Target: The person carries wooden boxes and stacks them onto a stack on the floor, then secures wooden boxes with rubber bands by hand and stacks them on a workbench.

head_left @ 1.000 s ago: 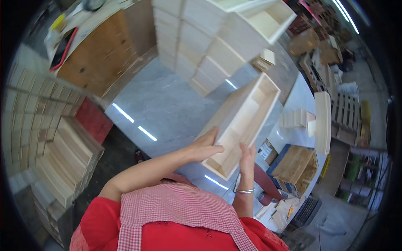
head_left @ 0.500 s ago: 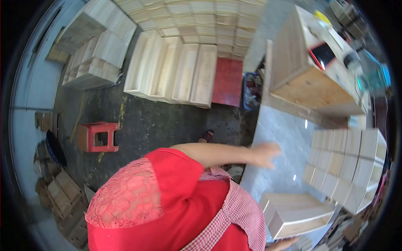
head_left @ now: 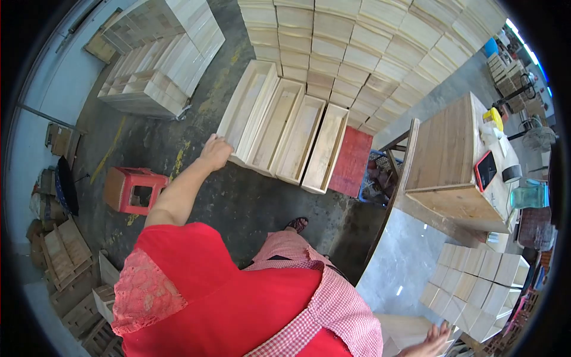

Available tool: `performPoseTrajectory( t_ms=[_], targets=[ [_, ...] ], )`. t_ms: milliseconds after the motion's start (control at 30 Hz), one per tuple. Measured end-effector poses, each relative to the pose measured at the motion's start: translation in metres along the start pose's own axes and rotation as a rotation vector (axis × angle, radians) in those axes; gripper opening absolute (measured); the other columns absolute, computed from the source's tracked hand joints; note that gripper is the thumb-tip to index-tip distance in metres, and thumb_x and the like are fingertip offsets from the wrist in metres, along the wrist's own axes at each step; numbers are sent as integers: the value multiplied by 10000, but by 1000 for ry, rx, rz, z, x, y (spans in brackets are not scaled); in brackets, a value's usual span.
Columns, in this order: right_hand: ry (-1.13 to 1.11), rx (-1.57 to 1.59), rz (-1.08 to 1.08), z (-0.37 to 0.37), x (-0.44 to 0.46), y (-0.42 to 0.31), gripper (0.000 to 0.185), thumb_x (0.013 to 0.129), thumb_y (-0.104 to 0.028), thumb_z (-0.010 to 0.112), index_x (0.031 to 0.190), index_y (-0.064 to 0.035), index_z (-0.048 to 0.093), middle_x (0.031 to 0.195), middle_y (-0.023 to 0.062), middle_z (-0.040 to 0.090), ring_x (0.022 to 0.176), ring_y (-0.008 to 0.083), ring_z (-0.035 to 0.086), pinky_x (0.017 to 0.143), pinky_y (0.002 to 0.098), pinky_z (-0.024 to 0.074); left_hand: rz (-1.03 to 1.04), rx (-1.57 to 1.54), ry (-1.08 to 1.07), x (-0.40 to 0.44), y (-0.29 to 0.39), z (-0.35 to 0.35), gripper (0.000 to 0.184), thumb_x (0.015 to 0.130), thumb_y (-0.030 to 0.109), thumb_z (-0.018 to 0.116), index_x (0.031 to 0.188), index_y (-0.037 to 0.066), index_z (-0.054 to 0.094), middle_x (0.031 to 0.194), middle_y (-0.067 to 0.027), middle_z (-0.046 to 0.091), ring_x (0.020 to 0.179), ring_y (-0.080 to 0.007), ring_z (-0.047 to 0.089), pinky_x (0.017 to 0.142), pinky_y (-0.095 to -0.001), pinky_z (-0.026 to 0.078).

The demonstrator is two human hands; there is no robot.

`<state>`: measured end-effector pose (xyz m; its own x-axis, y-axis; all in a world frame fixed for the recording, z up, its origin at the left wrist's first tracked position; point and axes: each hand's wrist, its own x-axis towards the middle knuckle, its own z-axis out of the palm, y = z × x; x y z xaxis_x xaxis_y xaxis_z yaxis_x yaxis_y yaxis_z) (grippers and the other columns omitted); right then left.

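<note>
My left hand (head_left: 215,152) is stretched out to the left, its fingers curled over the near end of the leftmost wooden drawer (head_left: 247,110). That drawer is one in a row of open, pale wooden drawers near the floor, with another drawer (head_left: 284,125) right beside it. At the lower right, my right hand (head_left: 433,341) has its fingers apart and holds nothing that I can see. It is near a wooden drawer (head_left: 399,328) on the grey tabletop (head_left: 392,256), partly hidden by my apron and hand.
A tall wall of stacked drawers (head_left: 357,50) rises behind the row. A red stool (head_left: 134,189) stands on the floor at left. At right are a wooden cabinet (head_left: 443,149) with a phone (head_left: 486,171) on top and a block of stacked drawers (head_left: 473,279).
My left hand has swung from above the grey tabletop across to the leftmost drawer and taken hold of its end. The view has turned, and my right hand shows more fully.
</note>
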<state>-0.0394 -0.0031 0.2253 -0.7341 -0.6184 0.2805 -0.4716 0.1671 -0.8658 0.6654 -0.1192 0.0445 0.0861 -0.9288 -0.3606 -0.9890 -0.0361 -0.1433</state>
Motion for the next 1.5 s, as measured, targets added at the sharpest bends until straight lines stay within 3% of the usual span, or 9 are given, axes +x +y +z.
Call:
performPoseTrajectory(
  t_ms=[200, 433, 633, 833, 967, 1100, 1200, 1300, 1500],
  targets=[
    [-574, 149, -148, 129, -51, -44, 295, 923, -11, 539, 1209, 52, 578, 1071, 157, 658, 916, 201, 638, 865, 332, 506, 204, -423, 272, -42, 5, -94, 143, 826, 186, 655, 822, 45, 627, 796, -187, 629, 810, -386, 590, 749, -451, 432],
    [-1166, 269, -978, 210, -98, -178, 622, 657, -205, 833, 1193, -10, 587, 1244, 160, 558, 1108, 344, 536, 949, 420, 430, 612, -982, -58, -99, 78, -215, 261, 862, 172, 680, 805, -38, 538, 659, -123, 517, 663, -137, 496, 617, -328, 407],
    [-1469, 354, -670, 183, -93, -135, 289, 721, -148, 807, 887, -38, 596, 896, 80, 579, 869, 242, 557, 722, 340, 472, 904, -1416, -426, -82, 164, -205, 208, 937, 169, 616, 1017, -20, 649, 832, -23, 646, 824, -92, 564, 740, -285, 475],
    [-1146, 275, -576, 145, -91, -91, 319, 692, -98, 823, 806, -34, 532, 804, 73, 532, 687, 196, 521, 618, 298, 433, 714, -1438, -394, -62, 256, -201, 281, 972, 249, 572, 836, 13, 641, 819, 47, 615, 750, -70, 510, 633, -292, 439],
    [-987, 322, -482, 129, -90, -67, 266, 731, -33, 758, 729, -36, 491, 680, 60, 469, 619, 193, 478, 558, 307, 385, 640, -986, 191, -64, 312, -213, 620, 933, 535, 517, 621, 8, 615, 518, -136, 548, 498, -267, 542, 529, -396, 417],
    [-1057, 317, -266, 117, -97, -49, 238, 797, -41, 697, 706, -33, 478, 649, 61, 446, 585, 179, 450, 530, 307, 369, 523, -880, 90, -31, 345, -210, 690, 871, 649, 506, 613, 22, 633, 586, -207, 574, 558, -368, 582, 564, -456, 442],
    [-1086, 269, -232, 94, -101, -25, 241, 841, -52, 657, 697, -29, 465, 608, 54, 404, 555, 173, 407, 515, 308, 355, 75, -1347, -255, 44, 312, -207, 747, 814, 713, 541, 909, -6, 720, 880, -159, 699, 811, -245, 685, 762, -390, 530],
    [-895, 197, 115, 55, -87, 41, 264, 875, -55, 617, 683, -31, 438, 559, 41, 346, 517, 169, 357, 497, 312, 343, 29, -1435, 5, 83, 236, -202, 804, 851, 719, 492, 1074, -33, 669, 1131, -220, 644, 1079, -253, 612, 860, -391, 520],
    [-687, -198, 193, 56, -68, 79, 146, 898, -56, 588, 1035, -7, 582, 640, 43, 556, 564, 118, 498, 514, 278, 407, 334, -1328, 119, 34, 209, -269, 640, 925, 592, 507, 896, -11, 718, 809, -100, 701, 701, -178, 657, 654, -312, 528]
  ],
)
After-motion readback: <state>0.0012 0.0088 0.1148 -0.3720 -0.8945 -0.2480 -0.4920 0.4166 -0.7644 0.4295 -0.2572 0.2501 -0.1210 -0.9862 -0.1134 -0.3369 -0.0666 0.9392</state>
